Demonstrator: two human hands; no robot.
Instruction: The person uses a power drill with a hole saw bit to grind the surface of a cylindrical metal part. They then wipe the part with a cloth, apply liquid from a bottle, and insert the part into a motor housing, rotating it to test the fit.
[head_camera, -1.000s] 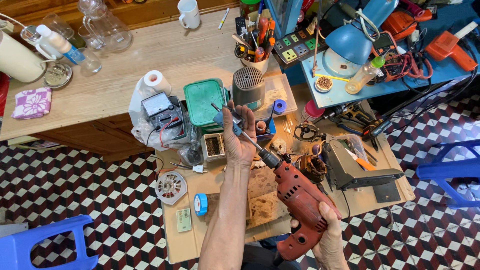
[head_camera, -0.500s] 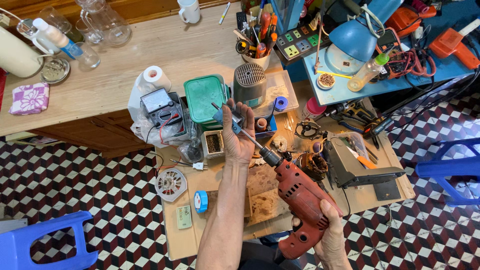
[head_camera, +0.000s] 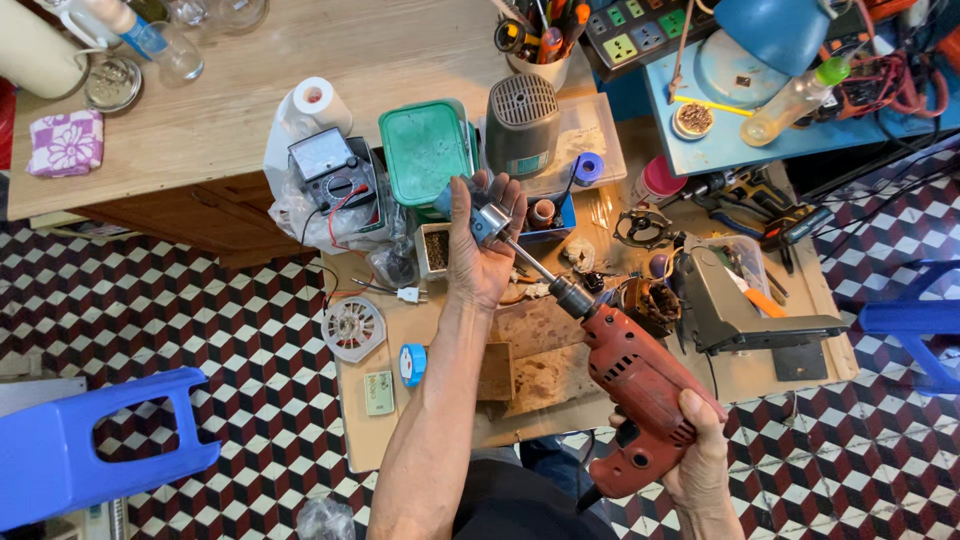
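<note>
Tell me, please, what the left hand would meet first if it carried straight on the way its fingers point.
The left hand points up the picture. Just beyond its fingertips stands the grey ribbed housing, so that probably comes first, though the hand looks raised above the bench, so depth is unclear.

Drill cord hidden behind arm; blue stool cut off at left edge.

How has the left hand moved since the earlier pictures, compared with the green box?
Cannot tell: the left hand sits just below the green box as before, holding the drill shaft's end.
</note>
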